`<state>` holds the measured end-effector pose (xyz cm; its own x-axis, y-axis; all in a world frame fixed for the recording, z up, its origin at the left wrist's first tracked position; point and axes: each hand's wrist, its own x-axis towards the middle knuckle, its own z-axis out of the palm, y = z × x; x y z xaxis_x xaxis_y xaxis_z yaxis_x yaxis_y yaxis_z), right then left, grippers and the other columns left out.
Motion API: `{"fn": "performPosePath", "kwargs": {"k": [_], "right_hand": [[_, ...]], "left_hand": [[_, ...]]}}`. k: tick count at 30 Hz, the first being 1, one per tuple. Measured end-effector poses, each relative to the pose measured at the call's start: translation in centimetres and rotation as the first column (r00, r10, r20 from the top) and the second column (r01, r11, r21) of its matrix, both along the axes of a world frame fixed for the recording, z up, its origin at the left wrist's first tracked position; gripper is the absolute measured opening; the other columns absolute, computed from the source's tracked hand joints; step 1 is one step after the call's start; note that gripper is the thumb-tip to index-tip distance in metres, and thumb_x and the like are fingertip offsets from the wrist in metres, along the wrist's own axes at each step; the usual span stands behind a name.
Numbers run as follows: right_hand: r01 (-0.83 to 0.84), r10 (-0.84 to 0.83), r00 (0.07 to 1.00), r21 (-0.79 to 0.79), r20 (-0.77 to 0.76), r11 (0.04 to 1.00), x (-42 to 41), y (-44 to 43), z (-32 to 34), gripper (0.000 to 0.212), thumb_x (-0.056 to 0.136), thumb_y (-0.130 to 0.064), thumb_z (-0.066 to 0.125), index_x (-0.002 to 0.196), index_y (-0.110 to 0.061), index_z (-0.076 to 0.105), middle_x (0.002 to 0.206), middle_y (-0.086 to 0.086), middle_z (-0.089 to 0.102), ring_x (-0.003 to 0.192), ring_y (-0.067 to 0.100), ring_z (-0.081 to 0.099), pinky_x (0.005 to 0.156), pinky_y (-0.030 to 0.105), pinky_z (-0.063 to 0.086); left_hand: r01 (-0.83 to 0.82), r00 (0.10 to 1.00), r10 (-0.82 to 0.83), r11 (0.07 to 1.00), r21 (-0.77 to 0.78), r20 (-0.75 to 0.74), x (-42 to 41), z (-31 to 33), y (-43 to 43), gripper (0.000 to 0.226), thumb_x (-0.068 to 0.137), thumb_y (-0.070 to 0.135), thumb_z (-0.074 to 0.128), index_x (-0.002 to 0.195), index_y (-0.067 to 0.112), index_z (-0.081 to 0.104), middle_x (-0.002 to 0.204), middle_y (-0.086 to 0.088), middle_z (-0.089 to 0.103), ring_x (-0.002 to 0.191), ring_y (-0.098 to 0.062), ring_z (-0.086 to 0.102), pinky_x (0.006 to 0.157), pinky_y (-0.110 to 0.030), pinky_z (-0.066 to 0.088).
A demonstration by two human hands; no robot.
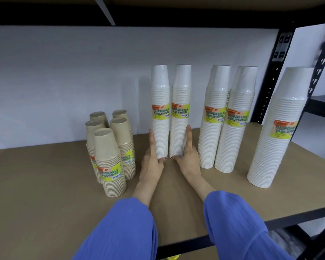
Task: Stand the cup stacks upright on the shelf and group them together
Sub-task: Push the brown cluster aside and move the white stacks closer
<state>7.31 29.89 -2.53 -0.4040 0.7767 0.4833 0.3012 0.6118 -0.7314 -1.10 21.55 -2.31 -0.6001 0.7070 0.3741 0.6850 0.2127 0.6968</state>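
Two tall white cup stacks stand upright and pressed together at the middle of the brown shelf. My left hand is flat against the outer side of the left white stack. My right hand holds the outer side of the right white stack. Thumbs touch the stacks' bases. To the right stand two more white stacks, and a fifth white stack is nearer the front right. All stand upside down, wrapped and labelled.
Several shorter brown cup stacks stand grouped at the left. A white wall lies behind the shelf. The black metal upright is at the right, and the upper shelf beam hangs overhead. The shelf's front edge is near my sleeves.
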Motion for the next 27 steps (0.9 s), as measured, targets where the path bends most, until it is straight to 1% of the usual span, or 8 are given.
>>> {"fn": "performPosePath", "kwargs": {"k": [3,6,8,13,15,19,23,27], "right_hand": [[-0.023,0.023,1.0,-0.014,-0.015,1.0,0.05,0.05,0.06,0.103,0.075,-0.006,0.067,0.126,-0.047,-0.013,0.122,0.022,0.053,0.105,0.037,0.056,0.092,0.04,0.044],[-0.029,0.029,1.0,-0.016,-0.005,0.999,0.05,0.05,-0.03,0.105,0.073,-0.004,0.068,0.127,-0.047,-0.012,0.12,0.023,0.054,0.104,0.036,0.057,0.091,0.037,0.043],[-0.041,0.041,0.999,-0.019,0.003,0.999,0.03,0.06,-0.08,0.105,0.074,-0.005,0.068,0.128,-0.047,-0.011,0.122,0.022,0.053,0.105,0.036,0.056,0.092,0.037,0.043],[-0.061,0.062,0.998,-0.038,0.01,0.997,0.0,0.17,-0.12,0.104,0.074,-0.006,0.068,0.139,-0.039,-0.006,0.129,0.019,0.05,0.112,0.034,0.054,0.096,0.04,0.042],[-0.068,0.069,0.998,-0.039,0.01,0.997,0.02,0.18,-0.15,0.104,0.074,-0.005,0.068,0.141,-0.037,-0.005,0.131,0.018,0.049,0.113,0.033,0.053,0.097,0.038,0.042],[-0.08,0.08,0.997,-0.033,0.003,0.996,0.08,0.11,-0.12,0.106,0.072,-0.004,0.069,0.138,-0.039,-0.006,0.133,0.017,0.049,0.114,0.031,0.053,0.097,0.038,0.042],[-0.085,0.085,0.996,-0.033,-0.005,0.996,0.03,0.15,-0.09,0.105,0.071,-0.002,0.069,0.142,-0.032,-0.002,0.134,0.016,0.049,0.114,0.031,0.054,0.096,0.035,0.042],[-0.083,0.083,0.997,-0.041,0.004,0.996,0.09,0.1,-0.09,0.106,0.071,-0.002,0.07,0.143,-0.031,-0.002,0.136,0.016,0.047,0.116,0.03,0.052,0.098,0.035,0.041]], "left_hand": [[-0.001,1.0,0.001,1.0,0.0,0.002,0.02,-0.1,-0.05,0.099,0.086,0.008,0.054,0.124,0.046,-0.029,0.143,-0.016,0.041,0.119,-0.033,0.053,0.094,-0.038,0.043],[0.017,1.0,-0.017,1.0,0.004,0.0,0.02,-0.18,-0.14,0.097,0.087,0.007,0.051,0.124,0.045,-0.03,0.144,-0.017,0.039,0.12,-0.032,0.052,0.096,-0.038,0.042],[0.024,1.0,-0.024,1.0,0.002,-0.004,0.04,-0.2,-0.16,0.096,0.087,0.007,0.051,0.123,0.045,-0.03,0.144,-0.016,0.039,0.12,-0.032,0.051,0.097,-0.04,0.042],[0.016,1.0,-0.016,1.0,-0.011,0.0,0.09,-0.21,-0.05,0.096,0.088,0.007,0.05,0.13,0.04,-0.03,0.146,-0.015,0.037,0.122,-0.032,0.049,0.097,-0.041,0.042],[0.013,1.0,-0.013,1.0,-0.016,0.004,0.1,-0.22,-0.01,0.097,0.088,0.007,0.049,0.127,0.042,-0.032,0.146,-0.015,0.036,0.122,-0.032,0.05,0.097,-0.041,0.043],[0.001,1.0,-0.001,1.0,-0.015,0.002,0.08,-0.23,0.06,0.098,0.087,0.006,0.049,0.12,0.046,-0.034,0.146,-0.015,0.036,0.12,-0.033,0.051,0.094,-0.039,0.044],[-0.004,1.0,0.004,1.0,-0.01,0.009,0.09,-0.23,0.07,0.098,0.087,0.005,0.05,0.12,0.046,-0.034,0.145,-0.017,0.036,0.12,-0.034,0.051,0.094,-0.039,0.043],[-0.001,1.0,0.001,1.0,-0.015,0.012,0.09,-0.19,0.03,0.099,0.087,0.006,0.05,0.12,0.046,-0.034,0.147,-0.015,0.034,0.122,-0.032,0.049,0.097,-0.04,0.042]]}}
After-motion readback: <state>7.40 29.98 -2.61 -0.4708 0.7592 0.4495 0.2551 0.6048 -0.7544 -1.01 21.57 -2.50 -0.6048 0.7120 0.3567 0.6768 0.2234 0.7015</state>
